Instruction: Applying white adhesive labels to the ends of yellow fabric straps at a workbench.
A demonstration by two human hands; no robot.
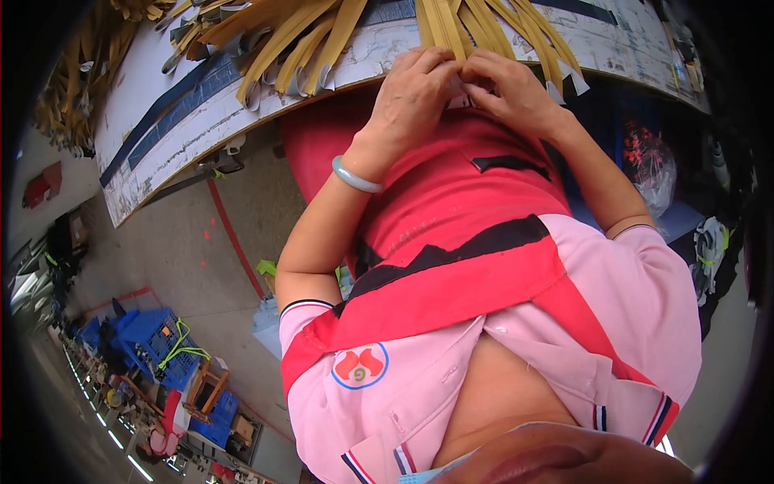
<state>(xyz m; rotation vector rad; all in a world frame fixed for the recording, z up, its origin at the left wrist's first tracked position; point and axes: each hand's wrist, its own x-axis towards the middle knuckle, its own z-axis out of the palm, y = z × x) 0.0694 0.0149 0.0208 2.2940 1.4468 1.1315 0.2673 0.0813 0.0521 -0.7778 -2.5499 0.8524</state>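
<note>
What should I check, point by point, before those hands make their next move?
1. Left hand at the near ends of the middle yellow strips: ok.
2. Right hand close beside it: ok.
3. Firm hold on a strip: cannot tell; the hands hide it.
4. Strips lined up neatly on the table: not ok; they fan out.
5. Bracelet clear of the strips: ok; it sits on the left wrist.
</note>
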